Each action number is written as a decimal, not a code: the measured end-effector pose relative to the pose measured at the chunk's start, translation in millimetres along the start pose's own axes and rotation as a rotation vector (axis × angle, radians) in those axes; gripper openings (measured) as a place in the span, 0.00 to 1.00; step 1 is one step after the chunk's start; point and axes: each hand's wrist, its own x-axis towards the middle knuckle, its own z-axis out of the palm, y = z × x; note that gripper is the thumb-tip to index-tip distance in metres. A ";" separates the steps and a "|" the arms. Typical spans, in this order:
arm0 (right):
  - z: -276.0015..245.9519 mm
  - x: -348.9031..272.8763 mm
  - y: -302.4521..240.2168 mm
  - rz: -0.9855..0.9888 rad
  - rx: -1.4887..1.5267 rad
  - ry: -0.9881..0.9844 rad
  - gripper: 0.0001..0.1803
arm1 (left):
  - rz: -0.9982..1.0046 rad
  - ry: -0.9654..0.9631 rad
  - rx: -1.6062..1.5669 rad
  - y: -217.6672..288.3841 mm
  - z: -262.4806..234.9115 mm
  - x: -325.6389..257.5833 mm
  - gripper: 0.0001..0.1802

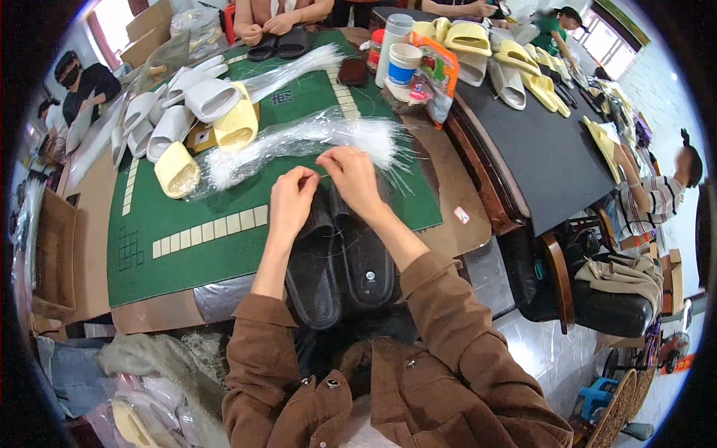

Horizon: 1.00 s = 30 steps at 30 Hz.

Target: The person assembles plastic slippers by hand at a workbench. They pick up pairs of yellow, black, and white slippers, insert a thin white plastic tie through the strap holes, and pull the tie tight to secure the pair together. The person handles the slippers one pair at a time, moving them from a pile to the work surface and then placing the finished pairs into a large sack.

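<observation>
Pair of black slippers (340, 261): ribbed rubbery soles up, side by side at the near edge of the bench (172, 246), under both hands. Left hand (291, 198) and right hand (351, 175): fingertips pinched on a thin clear plastic strand (323, 176) between them. Bundle of clear plastic ties (299, 142) just beyond; cream slippers (224, 119) farther left on green felt mat.
</observation>
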 end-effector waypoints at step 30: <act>-279.3 -4.0 -37.4 0.118 0.169 0.904 0.14 | 0.141 0.069 0.048 -1.7 4.5 -5.7 0.08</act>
